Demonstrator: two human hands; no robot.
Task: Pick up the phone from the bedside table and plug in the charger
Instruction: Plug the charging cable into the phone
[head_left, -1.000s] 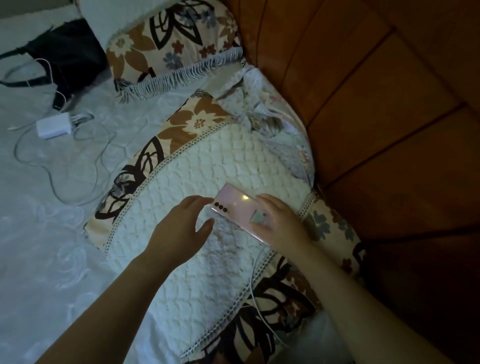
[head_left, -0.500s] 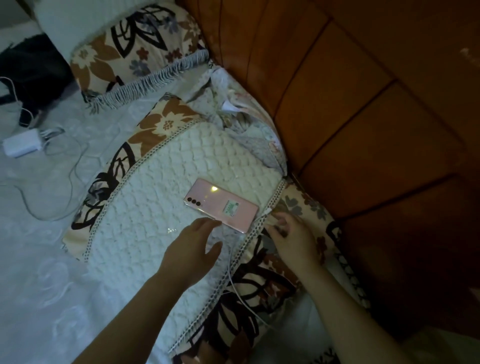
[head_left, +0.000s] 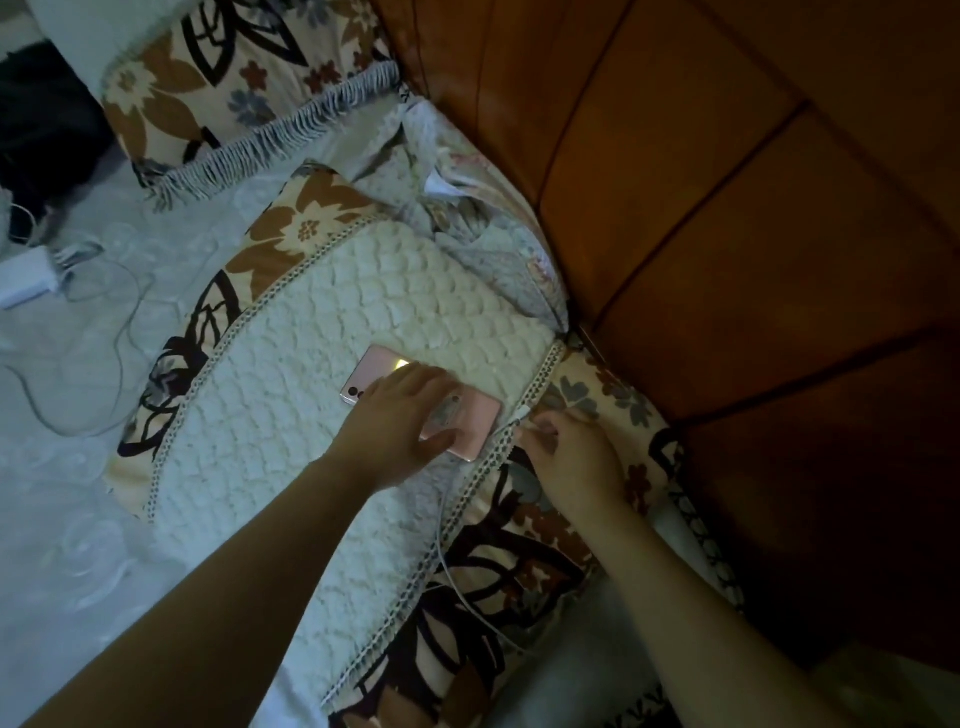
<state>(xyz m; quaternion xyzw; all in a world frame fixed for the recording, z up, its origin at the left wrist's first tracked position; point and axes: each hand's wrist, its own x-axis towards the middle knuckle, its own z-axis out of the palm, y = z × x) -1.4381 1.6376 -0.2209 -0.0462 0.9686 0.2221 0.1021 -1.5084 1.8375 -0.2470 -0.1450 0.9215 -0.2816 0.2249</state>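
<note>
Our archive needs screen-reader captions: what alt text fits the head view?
A left hand presses a pink phone lying on a white quilted pillow, while the right hand holds a white charger cable at the phone's end, beside an orange padded headboard.

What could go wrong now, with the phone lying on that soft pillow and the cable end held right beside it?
The pink phone lies face down on a soft white pillow, pressed only by the left hand; it may sink or slide as the plug goes in. The right hand holds the white cable tip at the phone's end in dim light, so it may miss the port. The loose cable could snag on the pillow's trim.
</note>
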